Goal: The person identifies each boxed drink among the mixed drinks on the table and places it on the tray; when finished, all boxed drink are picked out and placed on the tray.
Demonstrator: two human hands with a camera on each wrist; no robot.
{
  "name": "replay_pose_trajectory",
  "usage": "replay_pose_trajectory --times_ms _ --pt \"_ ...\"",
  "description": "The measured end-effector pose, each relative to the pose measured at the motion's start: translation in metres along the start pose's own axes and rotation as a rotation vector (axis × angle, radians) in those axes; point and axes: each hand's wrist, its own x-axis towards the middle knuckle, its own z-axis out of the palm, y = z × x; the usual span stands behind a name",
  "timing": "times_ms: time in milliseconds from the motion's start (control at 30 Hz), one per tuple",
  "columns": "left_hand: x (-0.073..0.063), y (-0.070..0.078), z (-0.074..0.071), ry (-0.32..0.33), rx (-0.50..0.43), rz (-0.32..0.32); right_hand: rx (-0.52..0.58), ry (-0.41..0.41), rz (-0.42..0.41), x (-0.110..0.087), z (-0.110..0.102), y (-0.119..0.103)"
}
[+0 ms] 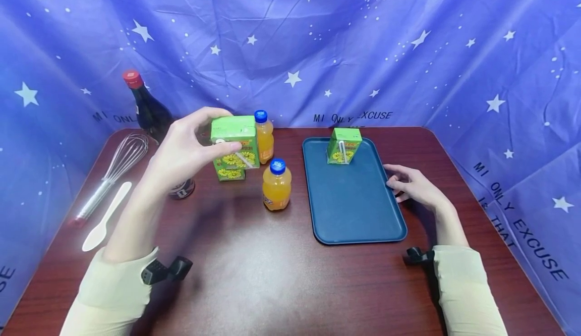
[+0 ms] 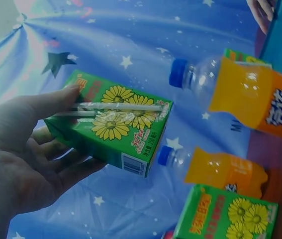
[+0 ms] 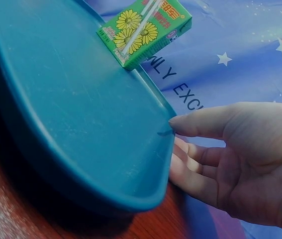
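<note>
My left hand [image 1: 181, 149] grips a green drink carton [image 1: 235, 142] with yellow flowers and a wrapped straw, thumb across its front and fingers behind. In the left wrist view this carton [image 2: 113, 122] is up off the table. Partly hidden behind it, a second green carton [image 1: 230, 174] stands on the table. My right hand [image 1: 415, 187] holds the right rim of a dark blue tray [image 1: 358, 210], thumb at the edge and fingers against the outer side, as the right wrist view shows. Another green carton [image 1: 344, 147] stands upright at the tray's far end.
Two orange drink bottles with blue caps, a nearer bottle [image 1: 277, 187] and a farther bottle [image 1: 265, 139], stand left of the tray. A dark red-capped bottle [image 1: 152, 109] is behind my left hand. At far left lie a whisk [image 1: 113, 172] and a white spoon [image 1: 107, 216].
</note>
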Motion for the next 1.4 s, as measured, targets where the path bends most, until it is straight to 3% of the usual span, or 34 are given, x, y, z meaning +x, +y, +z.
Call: replay_pose_trajectory --times_ms 300,833,1400 --pt "0.006 0.02 0.01 0.057 -0.052 0.072 -0.006 0.004 -0.011 0.0 0.001 -0.001" --pt "0.014 0.043 0.041 0.068 -0.224 0.18 0.001 -0.003 0.009 0.0 0.0 -0.001" --pt "0.02 0.063 0.081 0.08 -0.349 0.234 -0.009 -0.005 0.021 0.001 0.0 -0.002"
